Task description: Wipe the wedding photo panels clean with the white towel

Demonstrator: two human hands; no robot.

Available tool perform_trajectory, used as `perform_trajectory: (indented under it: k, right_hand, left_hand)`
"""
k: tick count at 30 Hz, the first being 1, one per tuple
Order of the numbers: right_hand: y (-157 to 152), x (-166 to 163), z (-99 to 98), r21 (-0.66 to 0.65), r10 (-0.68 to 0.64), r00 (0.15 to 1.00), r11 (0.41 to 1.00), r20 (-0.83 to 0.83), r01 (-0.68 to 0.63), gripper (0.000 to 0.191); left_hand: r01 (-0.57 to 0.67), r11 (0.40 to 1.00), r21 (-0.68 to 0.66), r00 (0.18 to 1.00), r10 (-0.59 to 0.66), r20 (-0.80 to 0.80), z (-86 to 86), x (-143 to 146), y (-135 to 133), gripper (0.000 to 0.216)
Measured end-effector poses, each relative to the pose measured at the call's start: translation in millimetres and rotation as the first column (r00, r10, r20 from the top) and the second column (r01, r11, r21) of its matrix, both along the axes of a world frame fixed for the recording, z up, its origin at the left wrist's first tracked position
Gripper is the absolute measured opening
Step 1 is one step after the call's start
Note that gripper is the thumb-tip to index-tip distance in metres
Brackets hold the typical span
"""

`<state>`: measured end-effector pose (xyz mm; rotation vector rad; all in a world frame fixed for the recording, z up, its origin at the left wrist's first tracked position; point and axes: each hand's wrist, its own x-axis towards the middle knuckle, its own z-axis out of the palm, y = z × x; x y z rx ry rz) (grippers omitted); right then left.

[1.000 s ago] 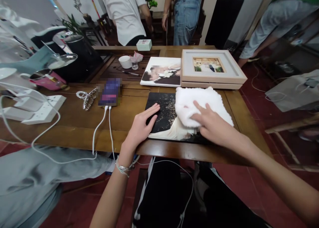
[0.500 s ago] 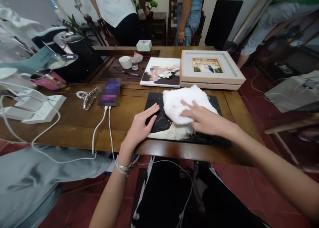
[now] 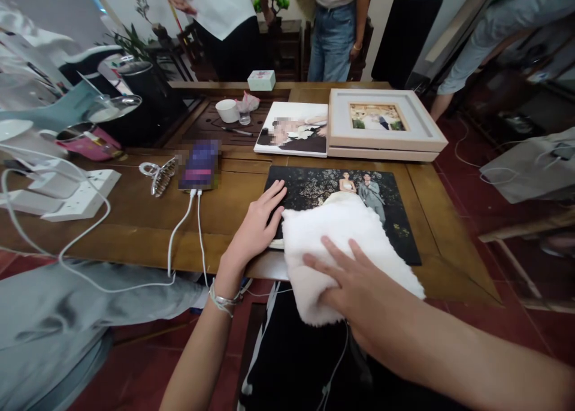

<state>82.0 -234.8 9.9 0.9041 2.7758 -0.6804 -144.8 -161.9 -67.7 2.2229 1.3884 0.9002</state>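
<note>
A dark photo panel [image 3: 305, 186] showing a couple in wedding clothes lies flat near the front edge of the wooden table. Across its lower part, and out past the table edge, spreads a fluffy white cloth [image 3: 332, 222]. My right hand [image 3: 354, 285] grips the cloth, fingers spread over the top and the thumb partly hidden in a fold. With fingers stretched out, my left hand [image 3: 258, 228] rests flat on the panel's left edge and holds nothing.
Behind the panel are a smaller photo print [image 3: 291, 129] and a framed picture [image 3: 386, 144]. To the left lie a phone [image 3: 200, 165] with cables, a claw clip [image 3: 159, 174] and a power strip [image 3: 83, 195]. Several people are around the table.
My right hand has drawn the white cloth toward me, from the panel's upper middle to its lower edge, uncovering the pictured couple. My left hand stays in place.
</note>
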Motion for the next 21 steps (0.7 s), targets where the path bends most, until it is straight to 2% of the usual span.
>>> perform_trajectory:
  k: [2,4,8,11,13,16,21]
  right_hand:
    - [-2,3,4.2,-0.024,-0.001,1.0,1.0,-0.026,0.0,0.06]
    - [11,7,7.3,-0.014,-0.045,0.996,0.999,-0.073,0.044,0.064]
    - [64,15,3.7,0.095,-0.166,0.982,0.98,-0.085,0.174,0.066]
    - [106,18,-8.2,0.232,-0.221,0.971,0.944,-0.092,0.236,0.064]
    - [122,18,-16.1,0.289,-0.227,0.968,0.924,-0.11,0.25,0.064]
    - [113,13,-21.5,0.312,-0.229,0.966,0.915,-0.121,0.257,0.066]
    - [47,8,-11.0,0.182,-0.1,0.984,0.975,-0.149,0.127,0.063]
  left_hand:
    - [-0.004,0.999,-0.033,1.0,0.003,-0.025,-0.4,0,0,0.044]
    - [-0.011,0.998,-0.06,0.999,0.008,-0.046,0.1,0,1,0.045]
    - [-0.025,0.995,-0.096,0.998,0.02,-0.051,2.3,0,0,0.045]
    - [-0.024,0.994,-0.103,0.999,0.02,-0.035,2.7,0,-1,0.044]
    - [-0.017,0.996,-0.088,1.0,0.016,-0.013,2.1,0,0,0.044]
    - [-0.018,0.998,-0.056,0.999,0.02,0.039,1.3,0,2,0.043]
    - [-0.048,0.998,-0.028,0.996,0.05,0.07,2.4,0,5,0.042]
